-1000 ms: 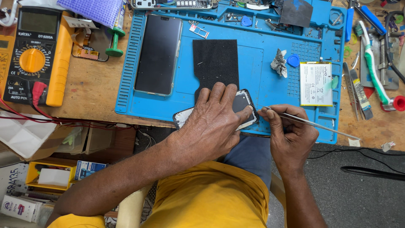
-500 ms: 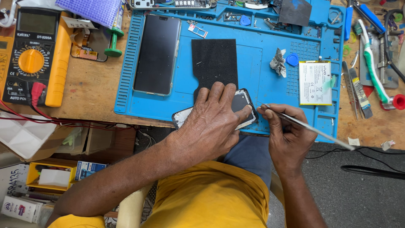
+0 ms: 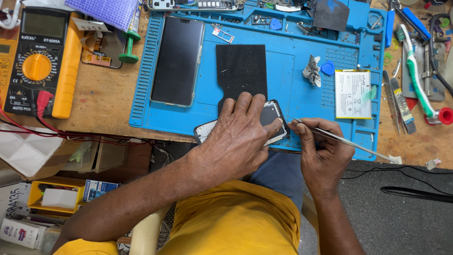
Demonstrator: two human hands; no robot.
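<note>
The left hand [image 3: 238,137] lay flat with fingers spread over an opened phone [image 3: 271,118], pressing it down at the near edge of a blue work mat [image 3: 292,75]. Most of the phone was hidden under the palm; its dark inner face showed at the right end and a pale corner at the left. The right hand [image 3: 321,151] pinched a thin metal tool [image 3: 349,143] between thumb and fingers — its tip met the phone's right edge, just beside the left hand's fingertips, and its long end slanted away to the right.

Just beyond the left hand's fingers lay a black foam pad [image 3: 241,68]. To its left on the mat lay a second phone [image 3: 178,60], screen up and dark. To the right were a crumpled scrap [image 3: 311,71], a small blue pick [image 3: 328,68] and a flat white battery [image 3: 352,93] with a yellow edge and a printed label.

Off the mat on the wooden bench, a yellow and black meter [image 3: 40,59] lay at far left, its red lead [image 3: 42,101] plugged in. A toothbrush [image 3: 417,78] — white and green — lay at far right among other tools. Below the bench at left sat a yellow box [image 3: 35,196] and a small blue-and-white carton [image 3: 96,189].
</note>
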